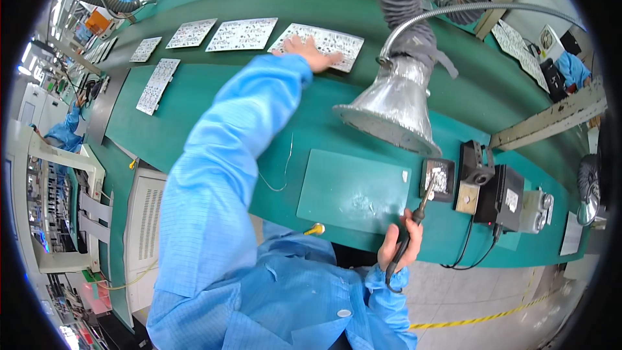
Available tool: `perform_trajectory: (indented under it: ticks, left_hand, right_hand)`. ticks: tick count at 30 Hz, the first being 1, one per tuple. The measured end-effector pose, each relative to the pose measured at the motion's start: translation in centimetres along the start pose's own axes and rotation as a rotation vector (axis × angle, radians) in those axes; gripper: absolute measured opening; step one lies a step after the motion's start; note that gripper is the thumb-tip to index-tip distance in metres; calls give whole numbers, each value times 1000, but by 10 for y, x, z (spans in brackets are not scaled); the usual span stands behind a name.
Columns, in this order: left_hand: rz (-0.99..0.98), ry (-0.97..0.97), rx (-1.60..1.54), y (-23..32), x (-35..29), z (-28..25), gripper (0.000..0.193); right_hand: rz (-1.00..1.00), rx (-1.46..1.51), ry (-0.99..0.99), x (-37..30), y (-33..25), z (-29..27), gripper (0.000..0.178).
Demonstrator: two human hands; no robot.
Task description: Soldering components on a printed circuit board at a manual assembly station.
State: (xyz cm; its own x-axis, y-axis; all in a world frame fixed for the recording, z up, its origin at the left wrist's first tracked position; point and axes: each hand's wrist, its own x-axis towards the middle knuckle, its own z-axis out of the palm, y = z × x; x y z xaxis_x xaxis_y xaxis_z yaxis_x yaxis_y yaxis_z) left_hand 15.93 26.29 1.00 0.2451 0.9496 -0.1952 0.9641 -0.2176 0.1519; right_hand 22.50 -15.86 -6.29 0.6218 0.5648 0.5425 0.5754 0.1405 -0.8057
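My left arm is stretched far forward. My left hand [308, 53] lies with fingers spread over a white circuit board [346, 45] dotted with small parts, covering part of it. Nearer my body, my right hand [403, 245] is closed round a soldering iron [418, 217], its tip pointing up and away from me. That tip is close to a small dark tray [439, 180] with bits of material in it. A translucent mat [353, 188] lies on the green bench in front of me, left of the iron.
A metal fume hood [392, 107] on a ridged hose hangs right of my left hand. More boards [241, 34] lie along the green belt. At right stand an iron holder [476, 163] and a black soldering station [500, 198] with cables. Other people in blue work farther off.
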Motion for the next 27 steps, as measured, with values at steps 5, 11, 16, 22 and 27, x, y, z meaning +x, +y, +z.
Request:
perform_trajectory:
  ticks: [5, 11, 16, 22, 27]
  left_hand:
    - [-13, 67, -99, 19, 6, 30, 104]
    - [55, 168, -46, 20, 23, 28, 90]
    - [125, 83, -78, 53, 3, 25, 74]
    - [16, 158, -17, 22, 26, 22, 70]
    - [-2, 114, -8, 15, 26, 7, 64]
  right_hand:
    - [-47, 19, -27, 2, -2, 1, 33]
    - [-42, -12, -49, 1, -4, 3, 33]
    - [-29, -45, -45, 3, -4, 4, 33]
    - [-26, -60, -29, 1, -5, 4, 32]
    - [-35, -74, -42, 1, -5, 3, 32]
